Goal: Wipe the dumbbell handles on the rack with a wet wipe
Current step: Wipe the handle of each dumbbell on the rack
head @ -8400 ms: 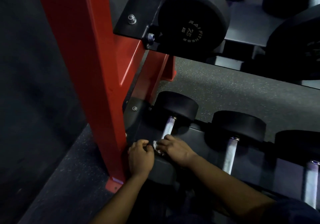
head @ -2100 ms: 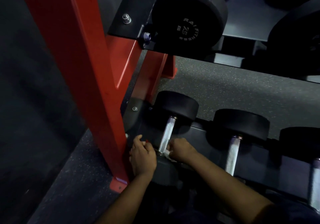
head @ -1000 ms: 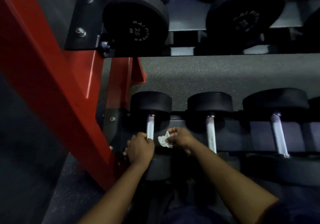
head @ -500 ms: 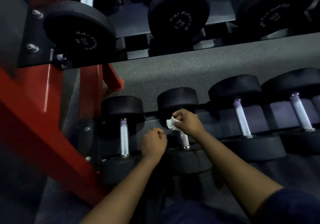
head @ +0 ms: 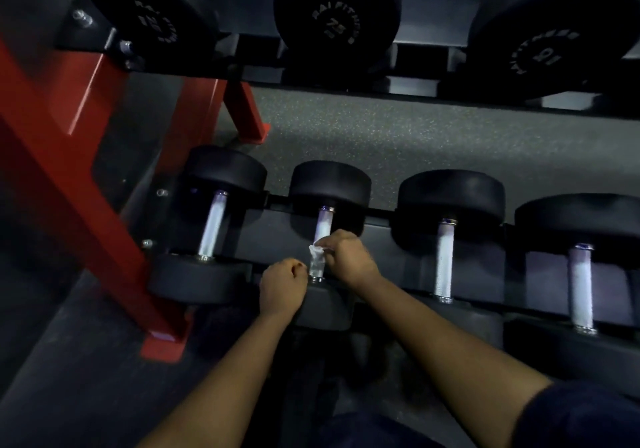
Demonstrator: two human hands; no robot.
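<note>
1. The right hand [head: 349,260] pinches a crumpled white wet wipe [head: 316,251] against the handle [head: 324,224] of the lower shelf's second dumbbell from the left.
2. The left hand [head: 282,286], a closed fist, sits at 8 o'clock of the wipe, against that dumbbell's near head [head: 323,309].
3. A red rack upright [head: 69,177] stands at 9 o'clock; larger dumbbells [head: 337,15] line the top at 12 o'clock.

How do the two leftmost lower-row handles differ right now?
The leftmost handle is bare along its length; the second handle is partly covered by the right hand holding the wet wipe on it. The left hand sits fisted beside the second, away from the leftmost. Both are pale metal.
</note>
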